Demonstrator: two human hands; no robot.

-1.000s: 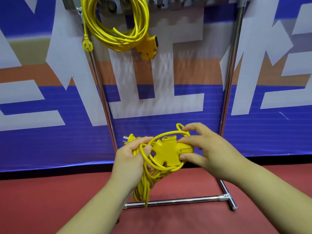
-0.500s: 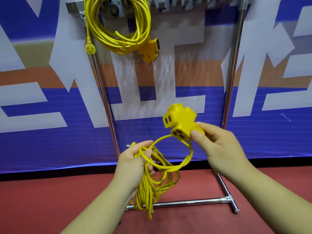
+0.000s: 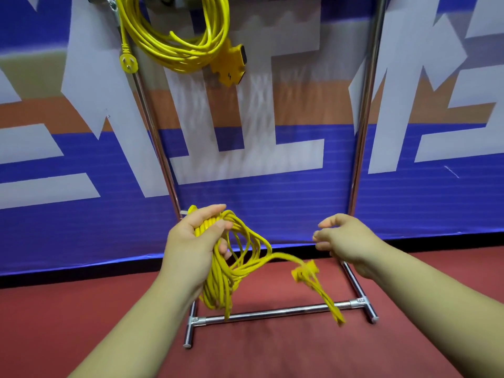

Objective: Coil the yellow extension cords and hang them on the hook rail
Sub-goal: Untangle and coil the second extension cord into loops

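One hung coil (image 3: 177, 54) cropped above, held cord's (image 3: 218, 282) socket (image 3: 304, 271) blurred

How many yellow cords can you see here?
2. The hung cord loops at the top. The held cord is gripped by the left hand, its socket dangling, blurred. More may hang above the frame.
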